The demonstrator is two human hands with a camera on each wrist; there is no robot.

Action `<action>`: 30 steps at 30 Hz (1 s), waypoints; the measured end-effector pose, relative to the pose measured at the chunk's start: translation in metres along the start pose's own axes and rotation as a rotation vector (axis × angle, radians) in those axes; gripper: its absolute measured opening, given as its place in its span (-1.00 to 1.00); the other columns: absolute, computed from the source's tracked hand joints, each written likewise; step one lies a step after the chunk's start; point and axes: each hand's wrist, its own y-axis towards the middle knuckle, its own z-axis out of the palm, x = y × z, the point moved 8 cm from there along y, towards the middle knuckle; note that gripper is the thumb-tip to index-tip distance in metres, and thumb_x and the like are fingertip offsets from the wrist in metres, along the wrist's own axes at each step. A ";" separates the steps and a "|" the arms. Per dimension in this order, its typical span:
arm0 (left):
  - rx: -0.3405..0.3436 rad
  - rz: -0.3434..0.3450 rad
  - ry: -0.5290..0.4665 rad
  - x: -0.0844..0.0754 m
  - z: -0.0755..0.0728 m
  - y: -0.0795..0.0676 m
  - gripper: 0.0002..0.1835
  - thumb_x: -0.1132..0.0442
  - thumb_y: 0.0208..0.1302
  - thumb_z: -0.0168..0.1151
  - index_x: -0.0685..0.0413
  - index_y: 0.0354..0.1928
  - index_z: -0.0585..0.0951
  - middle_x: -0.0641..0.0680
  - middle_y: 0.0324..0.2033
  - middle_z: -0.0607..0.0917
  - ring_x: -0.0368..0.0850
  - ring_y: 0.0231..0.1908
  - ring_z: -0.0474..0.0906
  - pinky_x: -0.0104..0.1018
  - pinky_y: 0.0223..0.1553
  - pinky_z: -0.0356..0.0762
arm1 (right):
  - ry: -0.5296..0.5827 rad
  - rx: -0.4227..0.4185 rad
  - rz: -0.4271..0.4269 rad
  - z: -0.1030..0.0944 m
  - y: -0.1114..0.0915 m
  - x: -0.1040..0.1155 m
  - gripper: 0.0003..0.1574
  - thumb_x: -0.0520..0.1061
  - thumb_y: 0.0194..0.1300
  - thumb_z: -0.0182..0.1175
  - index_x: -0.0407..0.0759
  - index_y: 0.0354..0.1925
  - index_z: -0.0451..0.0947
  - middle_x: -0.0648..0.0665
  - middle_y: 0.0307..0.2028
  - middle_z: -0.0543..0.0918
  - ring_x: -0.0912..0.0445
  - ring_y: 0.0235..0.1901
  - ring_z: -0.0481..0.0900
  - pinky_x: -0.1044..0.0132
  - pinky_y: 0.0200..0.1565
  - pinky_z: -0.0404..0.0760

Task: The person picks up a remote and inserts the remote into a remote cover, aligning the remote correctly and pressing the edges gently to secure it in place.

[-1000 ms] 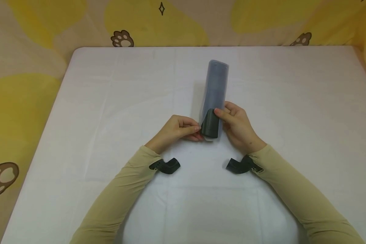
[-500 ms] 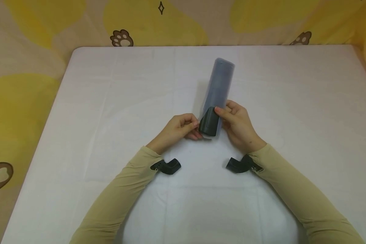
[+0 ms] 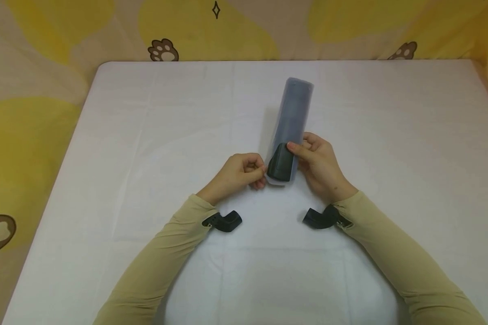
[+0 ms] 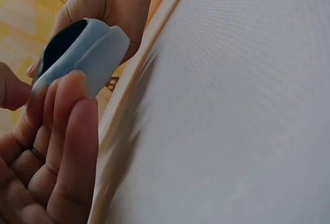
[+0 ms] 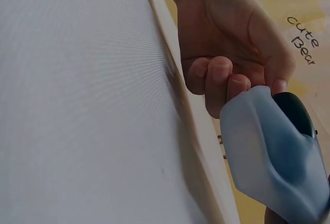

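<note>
A long, translucent blue-grey plastic sleeve (image 3: pixel 294 108) is held above the white table, its far end leaning slightly right. At its near end sits a smooth black piece (image 3: pixel 280 164) with a slanted edge. My right hand (image 3: pixel 319 164) grips the sleeve from the right, thumb on the black piece and the other fingers partly hidden behind. At the lower left corner, my left hand (image 3: pixel 240 175) pinches the edge between thumb and index finger. The left wrist view shows the pale sleeve (image 4: pixel 98 49) end-on, with a dark opening. What lies inside is unclear.
The table (image 3: pixel 166 113) is covered in white cloth. Behind it and to the left hangs a yellow patterned fabric (image 3: pixel 236 31) with paw prints. Black camera mounts, a left one (image 3: pixel 223 221) and a right one (image 3: pixel 321 219), stick out from the sleeved wrists.
The plastic sleeve's far end has swung to the right, most of it in the first half second. My left hand's lower fingers have curled in and drawn slightly back from the sleeve.
</note>
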 end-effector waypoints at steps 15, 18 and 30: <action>0.032 0.025 -0.007 -0.003 0.001 -0.001 -0.86 0.46 0.27 0.09 0.33 -0.46 0.50 0.15 -0.56 0.65 -0.14 -0.56 0.60 -0.21 -0.44 0.63 | -0.095 0.019 -0.023 0.001 0.001 0.003 -0.67 -0.48 0.22 0.13 -0.32 -0.05 0.38 -0.07 -0.35 0.72 0.18 -0.31 0.66 0.37 -0.15 0.58; 0.033 0.027 -0.028 -0.002 0.001 -0.001 -0.87 0.47 0.26 0.08 0.34 -0.47 0.49 0.14 -0.56 0.64 -0.15 -0.56 0.60 -0.22 -0.44 0.63 | -0.110 0.019 -0.022 0.000 0.001 0.004 -0.68 -0.48 0.22 0.13 -0.31 -0.05 0.38 -0.07 -0.35 0.72 0.18 -0.31 0.66 0.37 -0.15 0.58; 0.022 0.032 -0.024 -0.005 0.000 -0.002 -0.82 0.44 0.28 0.12 0.30 -0.50 0.49 0.08 -0.62 0.62 -0.14 -0.60 0.59 -0.26 -0.48 0.61 | -0.050 0.018 -0.019 0.002 0.000 0.004 -0.65 -0.53 0.21 0.10 -0.27 -0.07 0.41 -0.08 -0.34 0.72 0.16 -0.26 0.64 0.38 -0.11 0.56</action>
